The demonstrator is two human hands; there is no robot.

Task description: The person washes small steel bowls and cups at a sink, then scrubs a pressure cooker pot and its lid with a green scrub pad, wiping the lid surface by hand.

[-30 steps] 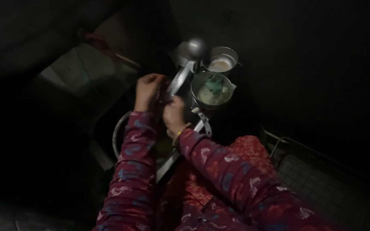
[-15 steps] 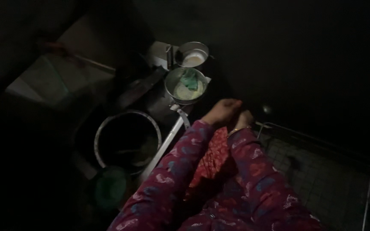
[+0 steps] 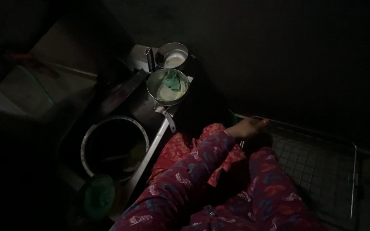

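The scene is very dark. My left hand (image 3: 250, 127) reaches out to the right and rests at the near left corner of a wire rack (image 3: 322, 171). Its fingers lie over the rack's rim, and whether they hold anything cannot be made out. My right hand is hidden in the dark under my left forearm; only its patterned sleeve (image 3: 270, 184) shows. A steel bowl (image 3: 167, 87) with a green scrub pad in it stands to the far left of my hands.
A smaller steel pot (image 3: 173, 55) stands behind the bowl. A large steel pot (image 3: 114, 147) sits lower left, with a round green lid (image 3: 99, 194) in front of it. A metal handle (image 3: 168, 120) sticks out below the bowl.
Both hands left the spot beside the bowl, where they held a steel ladle, and swung right to the wire rack. The view panned right; the ladle is no longer seen.
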